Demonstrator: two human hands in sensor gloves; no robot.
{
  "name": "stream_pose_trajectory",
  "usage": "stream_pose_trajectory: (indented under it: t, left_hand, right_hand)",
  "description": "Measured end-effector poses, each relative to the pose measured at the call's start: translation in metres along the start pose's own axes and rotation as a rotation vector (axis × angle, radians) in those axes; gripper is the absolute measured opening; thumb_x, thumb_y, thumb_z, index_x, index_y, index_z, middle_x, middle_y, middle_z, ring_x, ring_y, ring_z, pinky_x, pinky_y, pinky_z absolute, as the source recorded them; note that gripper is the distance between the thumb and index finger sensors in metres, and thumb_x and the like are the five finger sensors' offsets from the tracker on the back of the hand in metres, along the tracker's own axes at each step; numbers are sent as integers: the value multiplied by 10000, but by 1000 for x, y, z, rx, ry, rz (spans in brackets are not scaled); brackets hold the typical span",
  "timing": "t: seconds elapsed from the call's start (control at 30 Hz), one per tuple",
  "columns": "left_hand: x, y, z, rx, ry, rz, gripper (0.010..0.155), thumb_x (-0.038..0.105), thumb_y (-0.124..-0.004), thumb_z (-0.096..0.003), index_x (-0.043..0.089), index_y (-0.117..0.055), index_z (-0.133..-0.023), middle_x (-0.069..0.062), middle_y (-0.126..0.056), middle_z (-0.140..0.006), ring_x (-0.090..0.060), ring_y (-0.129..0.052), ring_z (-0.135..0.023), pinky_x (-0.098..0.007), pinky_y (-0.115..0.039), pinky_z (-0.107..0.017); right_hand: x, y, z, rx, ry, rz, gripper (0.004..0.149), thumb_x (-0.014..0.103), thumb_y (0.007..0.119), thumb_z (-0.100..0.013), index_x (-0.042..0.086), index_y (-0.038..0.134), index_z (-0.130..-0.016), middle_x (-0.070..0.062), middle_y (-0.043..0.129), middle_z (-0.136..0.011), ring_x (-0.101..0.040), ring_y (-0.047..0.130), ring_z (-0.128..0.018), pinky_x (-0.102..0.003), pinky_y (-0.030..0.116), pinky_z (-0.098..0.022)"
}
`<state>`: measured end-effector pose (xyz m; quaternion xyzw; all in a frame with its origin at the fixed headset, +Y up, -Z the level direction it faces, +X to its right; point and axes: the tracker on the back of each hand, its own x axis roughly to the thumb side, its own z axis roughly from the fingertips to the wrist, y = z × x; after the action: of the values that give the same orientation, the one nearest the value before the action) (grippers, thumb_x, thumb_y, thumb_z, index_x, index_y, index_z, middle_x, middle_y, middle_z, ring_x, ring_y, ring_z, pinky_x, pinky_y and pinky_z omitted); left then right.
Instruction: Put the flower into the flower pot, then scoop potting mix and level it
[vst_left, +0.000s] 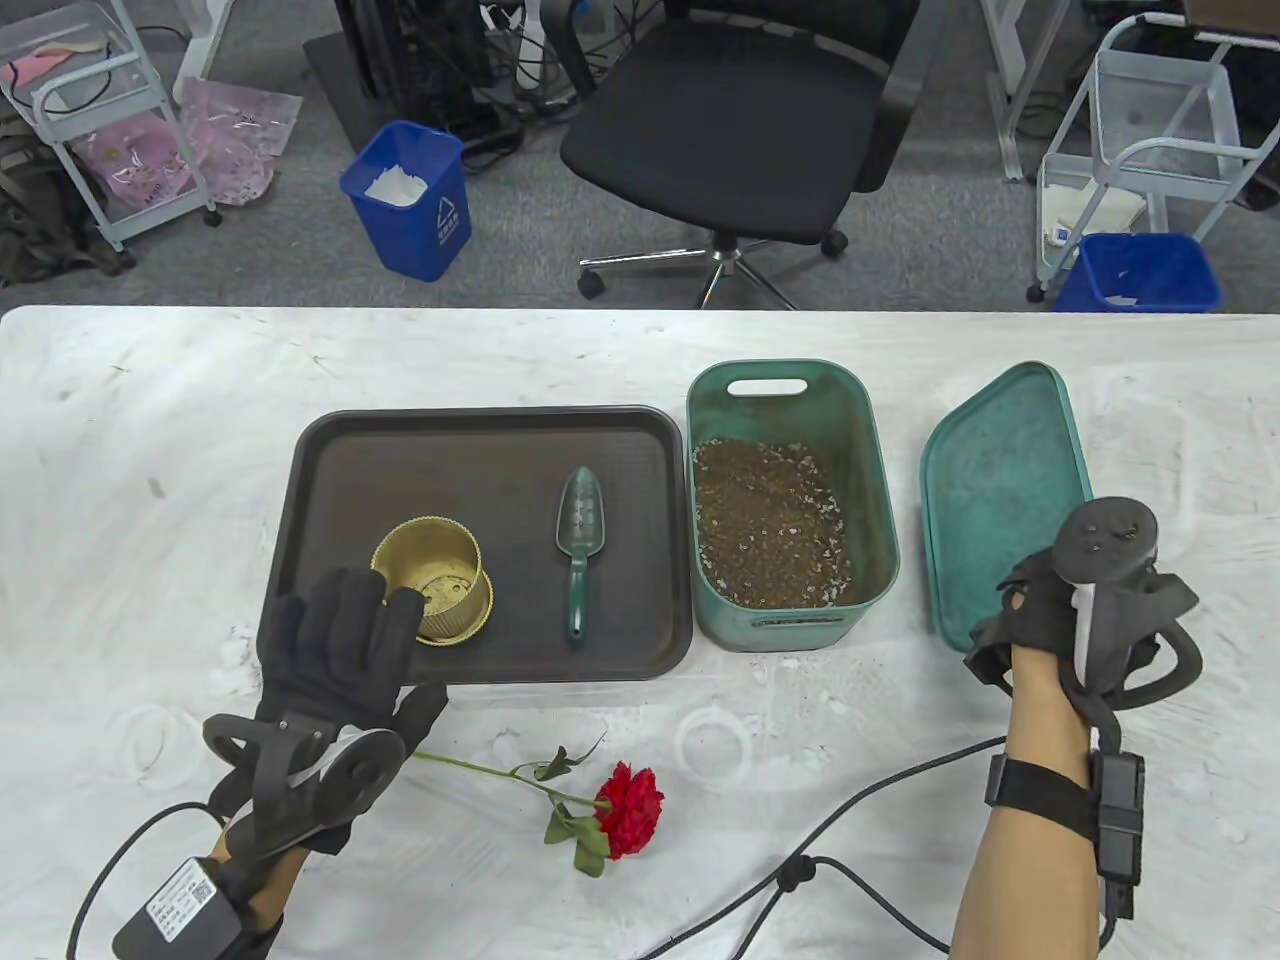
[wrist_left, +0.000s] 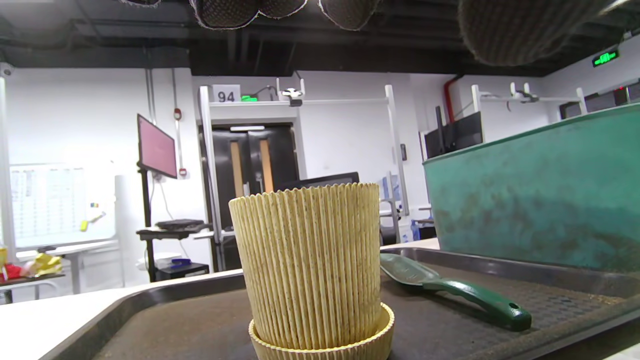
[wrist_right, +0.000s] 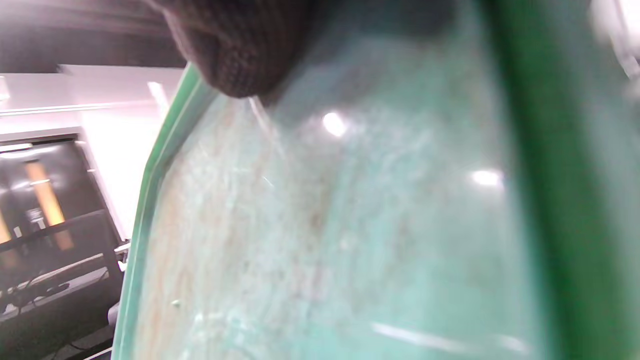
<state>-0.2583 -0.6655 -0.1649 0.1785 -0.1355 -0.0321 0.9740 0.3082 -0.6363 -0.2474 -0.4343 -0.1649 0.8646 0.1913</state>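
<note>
Over the tray (vst_left: 480, 660) the left hand (vst_left: 340, 640) spreads flat, empty; right hand (vst_left: 1040, 610) grips the lid (vst_left: 1000, 480).

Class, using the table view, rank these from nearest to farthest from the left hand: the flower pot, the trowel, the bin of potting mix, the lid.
1. Flower pot, under the left hand's fingertips.
2. Trowel, mid-tray.
3. Bin of potting mix, right of the tray.
4. Lid, far right.
</note>
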Motion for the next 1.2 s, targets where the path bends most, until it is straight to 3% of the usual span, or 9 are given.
stream_pose_trajectory:
  t: [0.1, 0.33, 0.5, 0.7, 0.83, 1.0, 1.2]
  left_hand:
    - [1, -2, 0, -4, -4, 0, 860, 685, -685, -386, 323, -375, -1101, -69, -242, -1166, -394, -422, -1145, -651, -423, -808]
    - [2, -3, -1, -14, -8, 0, 859, 685, -685, -386, 321, -380, -1102, -68, -242, -1166, -394, -424, -1145, -652, -424, -808]
    - [1, -6, -1, -27, 2, 5, 859, 684, -687, -385, 321, -382, -1101, -70, -242, -1166, -395, -425, -1144, -653, -422, -808]
    - [1, -5, -2, -21, 3, 2, 857, 683, -687, -386, 322, -382, -1101, -71, -243, -1166, -393, -424, -1145, -653, -422, -808]
    - [2, -6, -2, -25, 2, 0, 858, 683, -687, -386, 320, -383, -1101, -70, -269, -1161, -393, -423, -1145, -653, -423, -807]
    - [2, -6, -2, -21, -3, -2, 857, 683, -687, -386, 320, -384, -1101, -68, -269, -1161, -391, -426, -1145, -652, -424, -807]
    - [4, -5, -1, -13, -8, -4, 857, 683, -688, -386, 318, -386, -1100, -67, -271, -1162, -393, -431, -1144, -651, -427, -807]
  right_hand:
    - [-27, 24, -8, 149, 108, -150, 464, 231, 744, -381, 122, 761, -831, -135, 945, -671, -319, 1002, -365, -421, 900, -190]
    - [-59, 65, -17, 292, 201, -245, 468, 221, 746, -373, 119, 770, -829, -150, 946, -666, -330, 997, -359, -428, 894, -186]
    - [-71, 81, -20, 292, 213, -110, 493, 250, 776, -399, 121, 761, -875, -177, 942, -713, -338, 1001, -371, -430, 895, -194]
    - [-62, 82, -16, 179, 103, 162, 511, 336, 806, -408, 147, 781, -882, -170, 926, -809, -409, 990, -562, -517, 889, -350]
    - [-47, 70, -11, 117, 41, 333, 529, 375, 783, -419, 175, 756, -908, -165, 882, -895, -427, 952, -682, -558, 857, -458]
    - [-7, 23, 5, -8, -148, 69, 601, 384, 763, -426, 176, 657, -980, -193, 809, -967, -470, 896, -759, -615, 809, -513]
    - [49, -56, 66, -162, -583, -217, 600, 389, 748, -434, 202, 644, -995, -169, 759, -1033, -483, 815, -870, -679, 722, -604]
